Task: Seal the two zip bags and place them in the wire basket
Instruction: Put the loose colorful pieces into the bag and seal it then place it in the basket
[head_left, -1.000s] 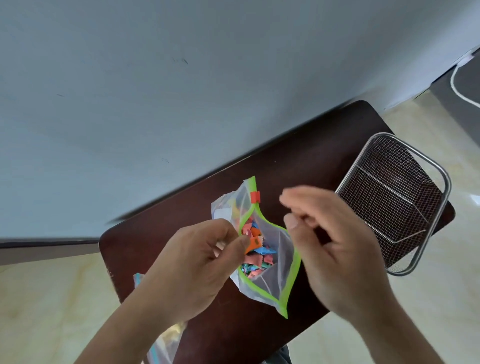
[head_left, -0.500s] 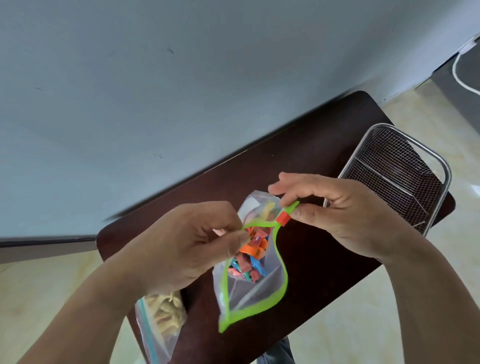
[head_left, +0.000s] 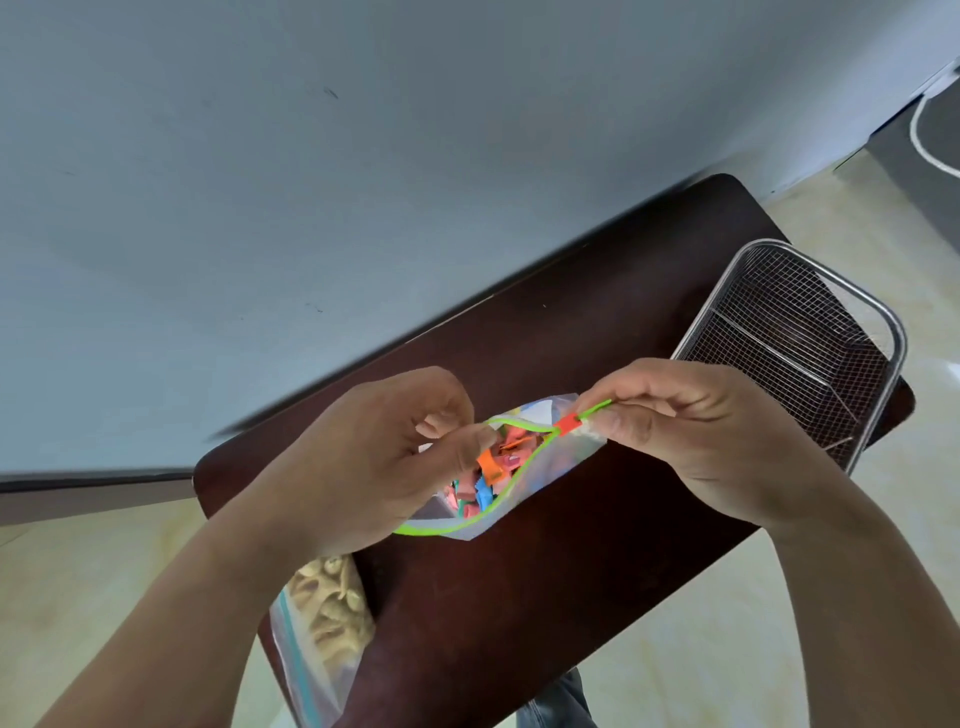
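A clear zip bag with a green zip edge (head_left: 524, 480), full of coloured paper bits, is held over the dark table (head_left: 545, 597). Its mouth gapes open. My left hand (head_left: 374, 457) pinches the near side of the mouth. My right hand (head_left: 691, 431) pinches the green edge just right of the red slider (head_left: 567, 424), which sits at the bag's right end. A second clear bag with a blue zip strip (head_left: 324, 629), holding pale pasta-like pieces, lies at the table's left front corner, partly under my left forearm. The wire basket (head_left: 883, 322) stands at the table's right end.
A pale wall (head_left: 363, 182) runs along the table's far side. Beige floor (head_left: 779, 649) surrounds the table. A dark cabinet with a white cable (head_left: 930, 150) is at the upper right. My knee in jeans (head_left: 556, 706) shows below the table.
My right hand moved in and took the green edge by the slider. The bag turned from hanging upright to lying across between both hands, its mouth now stretched wider sideways.
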